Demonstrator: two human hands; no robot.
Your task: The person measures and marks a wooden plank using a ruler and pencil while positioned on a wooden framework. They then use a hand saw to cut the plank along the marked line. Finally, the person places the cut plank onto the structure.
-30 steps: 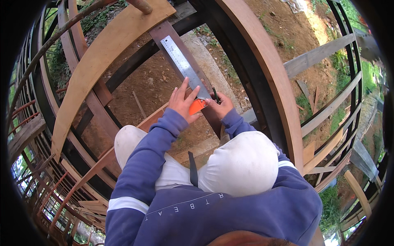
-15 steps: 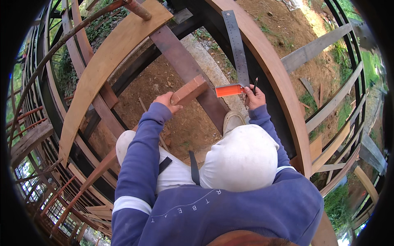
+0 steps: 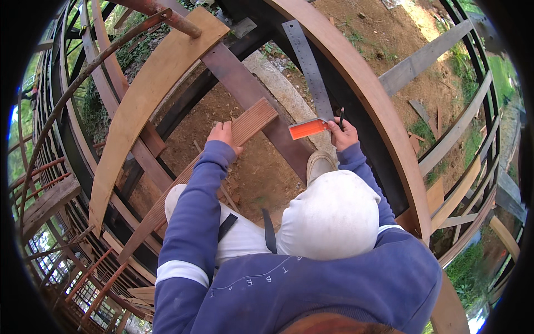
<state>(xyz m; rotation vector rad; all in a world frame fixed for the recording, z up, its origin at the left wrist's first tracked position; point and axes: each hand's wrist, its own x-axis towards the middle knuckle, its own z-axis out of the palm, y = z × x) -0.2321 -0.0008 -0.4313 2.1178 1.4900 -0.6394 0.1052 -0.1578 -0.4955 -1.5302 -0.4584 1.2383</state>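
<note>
My left hand [image 3: 224, 137] is closed around a long reddish-brown wooden board [image 3: 255, 119] with a finely grooved face. The board slants from the lower left, passing behind my left forearm, and its cut end lies over a wide flat brown plank [image 3: 236, 75]. In my right hand [image 3: 344, 135] is a carpenter's square [image 3: 310, 67] with a steel blade and an orange handle, gripped at the corner. Its blade points away from me and its handle points left. A dark pencil [image 3: 342, 113] sticks up from the fingers of the same hand.
A broad curved wooden rib [image 3: 364, 83] rises on the right, and a pale curved plank [image 3: 130, 111] arcs on the left. Dark metal beams [image 3: 186, 100] cross below. Rusty rods [image 3: 178, 21] cut across the upper left. Bare soil [image 3: 192, 119] shows beneath the frame.
The board has been rolled in my left hand, so its grooved face now shows along its length. The square has tilted slightly, its blade tip shifting left.
</note>
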